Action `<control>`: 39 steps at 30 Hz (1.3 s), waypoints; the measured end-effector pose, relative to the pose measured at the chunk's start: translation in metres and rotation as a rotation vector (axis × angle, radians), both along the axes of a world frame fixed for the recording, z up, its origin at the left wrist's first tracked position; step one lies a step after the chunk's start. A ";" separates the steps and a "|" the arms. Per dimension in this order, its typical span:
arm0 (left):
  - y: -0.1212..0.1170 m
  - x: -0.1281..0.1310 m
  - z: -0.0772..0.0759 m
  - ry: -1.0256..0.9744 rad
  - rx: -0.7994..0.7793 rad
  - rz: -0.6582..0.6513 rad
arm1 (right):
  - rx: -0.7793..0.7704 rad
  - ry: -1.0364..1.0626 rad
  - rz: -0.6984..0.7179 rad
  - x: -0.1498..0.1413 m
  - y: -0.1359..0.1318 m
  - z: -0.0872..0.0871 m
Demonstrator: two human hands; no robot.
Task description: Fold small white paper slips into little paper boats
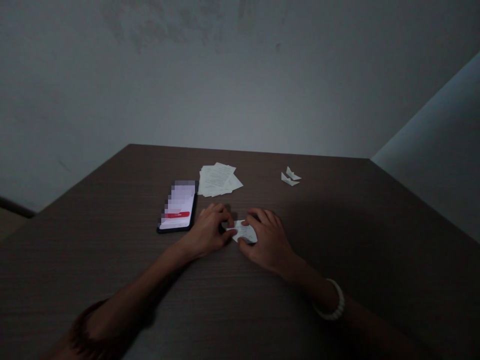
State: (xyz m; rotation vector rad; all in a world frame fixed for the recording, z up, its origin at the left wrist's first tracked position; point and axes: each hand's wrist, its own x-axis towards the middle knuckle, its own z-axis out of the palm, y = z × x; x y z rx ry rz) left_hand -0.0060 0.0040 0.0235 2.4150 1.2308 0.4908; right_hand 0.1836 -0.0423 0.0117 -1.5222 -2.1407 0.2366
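A small piece of printed white paper point(245, 232), folded at least in part, lies on the table between my hands. My left hand point(210, 227) pinches its left end between thumb and index finger. On the right side, my right hand point(268, 240) has its thumb and fingers closed on the paper's near and far edges. Two small folded paper boats point(290, 180) stand farther back to the right. Behind my left hand, a loose stack of printed paper sheets point(216, 180) lies on the table.
A phone point(178, 207) with a lit screen lies left of my left hand, close to the paper stack. The dark wood-grain table point(240, 310) reaches back to a grey wall point(240, 100). A pale slanted surface point(442, 130) rises beyond the table's right edge.
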 end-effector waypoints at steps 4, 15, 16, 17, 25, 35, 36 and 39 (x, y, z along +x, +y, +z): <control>0.001 0.000 -0.001 0.003 -0.003 0.007 | -0.012 0.007 0.028 0.003 0.001 -0.002; -0.002 -0.002 -0.002 0.036 0.045 -0.015 | -0.062 0.002 0.059 0.006 0.000 0.002; -0.002 -0.002 -0.002 0.041 0.050 -0.019 | -0.062 0.002 0.063 0.007 0.000 0.003; -0.003 -0.002 -0.002 0.046 0.055 -0.022 | -0.060 0.002 0.066 0.007 0.000 0.003; -0.005 -0.001 0.001 0.061 0.047 -0.021 | -0.039 0.014 0.073 0.007 0.000 0.000; -0.001 -0.003 0.001 0.000 -0.025 -0.041 | -0.026 0.011 0.064 0.008 0.000 -0.002; 0.000 -0.003 0.002 -0.009 -0.033 -0.041 | -0.029 0.011 0.062 0.008 0.000 -0.002; 0.000 -0.004 0.002 -0.034 -0.046 -0.050 | -0.035 0.007 0.063 0.009 0.000 -0.003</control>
